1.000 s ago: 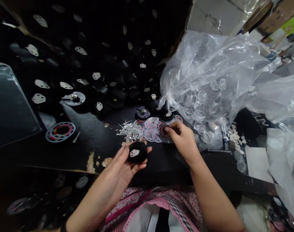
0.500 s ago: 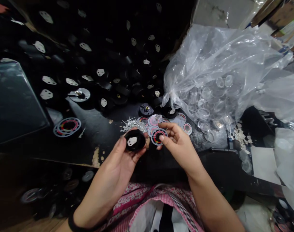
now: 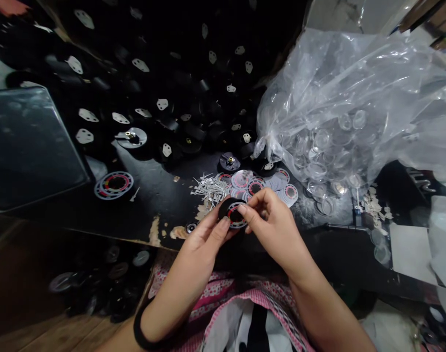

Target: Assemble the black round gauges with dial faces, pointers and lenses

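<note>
My left hand (image 3: 204, 239) is closed around a black round gauge housing (image 3: 224, 205), its thumb at the near edge. Pinched in my right hand (image 3: 272, 222) is a printed gauge dial (image 3: 235, 217) with a red and white ring. The dial lies over the housing's face, partly hidden by my fingers; whether it is seated flat I cannot tell. Just beyond my hands are a heap of small white pointers (image 3: 211, 188) and a spread of loose dials (image 3: 257, 185).
Many black housings with white plates (image 3: 162, 104) are piled at the back. A clear plastic bag (image 3: 332, 98) of transparent round covers stands at right. Two larger dials (image 3: 113, 186) lie left, near a dark glassy panel (image 3: 32, 146). A screwdriver (image 3: 357, 212) lies right.
My left hand has moved right and turned the housing, so its white plate no longer shows. My right hand has brought the dial onto it. The view has shifted slightly.
</note>
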The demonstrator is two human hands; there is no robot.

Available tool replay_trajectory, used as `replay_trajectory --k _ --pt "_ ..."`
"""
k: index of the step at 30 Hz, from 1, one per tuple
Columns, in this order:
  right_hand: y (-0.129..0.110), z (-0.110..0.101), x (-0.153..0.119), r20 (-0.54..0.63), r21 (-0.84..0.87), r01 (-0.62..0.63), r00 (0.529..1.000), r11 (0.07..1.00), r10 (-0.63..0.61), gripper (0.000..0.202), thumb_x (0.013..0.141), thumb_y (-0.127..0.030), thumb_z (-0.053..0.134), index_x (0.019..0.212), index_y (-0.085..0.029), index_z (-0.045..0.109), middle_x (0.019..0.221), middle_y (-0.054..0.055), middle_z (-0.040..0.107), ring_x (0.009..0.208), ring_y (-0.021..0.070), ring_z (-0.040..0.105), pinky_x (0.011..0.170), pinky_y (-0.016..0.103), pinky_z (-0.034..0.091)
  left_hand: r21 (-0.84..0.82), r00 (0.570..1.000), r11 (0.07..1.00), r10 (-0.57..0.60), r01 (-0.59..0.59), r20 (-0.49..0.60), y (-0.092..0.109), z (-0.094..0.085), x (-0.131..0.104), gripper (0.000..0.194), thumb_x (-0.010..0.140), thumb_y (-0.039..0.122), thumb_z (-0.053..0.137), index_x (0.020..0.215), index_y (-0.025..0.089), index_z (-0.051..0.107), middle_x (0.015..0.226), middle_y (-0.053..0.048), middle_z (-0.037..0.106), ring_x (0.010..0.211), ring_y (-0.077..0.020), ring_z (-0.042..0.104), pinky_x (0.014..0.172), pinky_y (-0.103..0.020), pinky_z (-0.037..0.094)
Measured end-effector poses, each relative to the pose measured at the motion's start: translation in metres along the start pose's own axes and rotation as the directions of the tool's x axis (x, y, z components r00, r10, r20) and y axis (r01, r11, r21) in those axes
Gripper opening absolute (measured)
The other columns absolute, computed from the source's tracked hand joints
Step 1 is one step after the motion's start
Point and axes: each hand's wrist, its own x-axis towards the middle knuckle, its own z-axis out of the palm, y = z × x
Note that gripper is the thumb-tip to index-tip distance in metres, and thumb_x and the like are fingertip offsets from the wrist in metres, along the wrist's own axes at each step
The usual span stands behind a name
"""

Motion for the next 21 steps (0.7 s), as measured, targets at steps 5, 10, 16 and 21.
replay_trajectory --k 5,10,16,21 --pt "0.0 -0.004 0.003 0.104 0.184 -0.107 0.991 0.977 0.089 0.024 0.084 -0.036 0.068 0.078 -0.022 0.049 0.067 -0.007 0.057 0.054 0.0097 0.059 0.055 0.025 0.047 0.01 1.0 1.0 0.022 -0.022 0.02 -0.003 -0.004 0.0 0.027 0.092 0.038 0.069 0.118 0.038 0.075 0.137 0.004 0.069 0.132 -0.023 0.059 0.097 -0.026 0.056" --pt "0.003 -0.007 0.003 0.086 0.079 -0.054 0.995 0.995 0.047 0.023 0.085 -0.037 0.066 0.078 -0.022 0.05 0.068 -0.006 0.055 0.058 0.0108 0.056 0.056 0.025 0.044 0.059 0.997 0.998 0.028 -0.032 0.07 -0.002 -0.007 0.001 0.029 0.091 0.037 0.07 0.119 0.039 0.074 0.135 0.004 0.07 0.127 -0.0211 0.063 0.1 -0.027 0.055" --pt "0.01 -0.007 -0.009 0.045 -0.136 0.007 0.999 0.991 -0.001 0.021 0.082 -0.034 0.071 0.086 -0.022 0.054 0.073 -0.005 0.055 0.064 0.0116 0.052 0.058 0.025 0.04 0.23 0.997 0.971 0.06 -0.069 0.047 -0.002 -0.005 -0.003 0.032 0.087 0.032 0.074 0.119 0.031 0.073 0.128 -0.001 0.074 0.12 -0.0214 0.067 0.106 -0.032 0.05" --pt "0.008 -0.007 -0.019 0.233 -0.191 0.106 0.971 0.976 -0.059 0.009 0.093 -0.024 0.06 0.102 -0.022 0.06 0.088 -0.001 0.068 0.079 0.0134 0.063 0.07 0.026 0.048 0.461 0.997 0.885 0.082 -0.069 -0.008 -0.002 -0.025 -0.017 0.028 0.085 0.026 0.072 0.113 0.028 0.074 0.114 -0.001 0.078 0.109 -0.0199 0.071 0.099 -0.028 0.054"
